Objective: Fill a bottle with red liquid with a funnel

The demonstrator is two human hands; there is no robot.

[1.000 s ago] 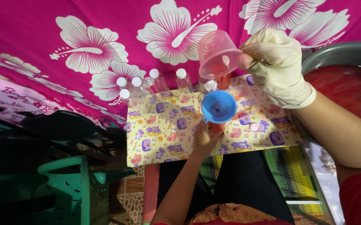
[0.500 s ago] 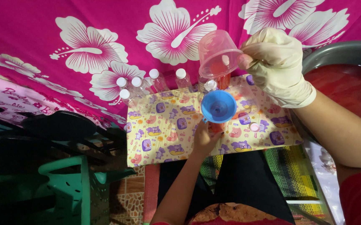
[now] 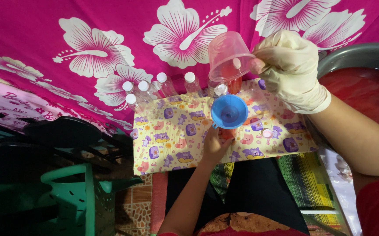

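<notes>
Our right hand [image 3: 290, 70], in a cream latex glove, grips a clear pink plastic cup [image 3: 229, 54] tipped mouth-down over a round blue plastic funnel [image 3: 229, 112]. Our bare left hand [image 3: 215, 144] closes around something just under the funnel; what it holds is mostly hidden. Both sit over a yellow cartoon-print mat [image 3: 176, 140] on the table. Small clear bottles with white caps [image 3: 163, 83] stand in a row along the mat's far edge. A grey basin of red liquid [image 3: 355, 78] lies to the right, a pink floral cloth [image 3: 110, 39] behind
</notes>
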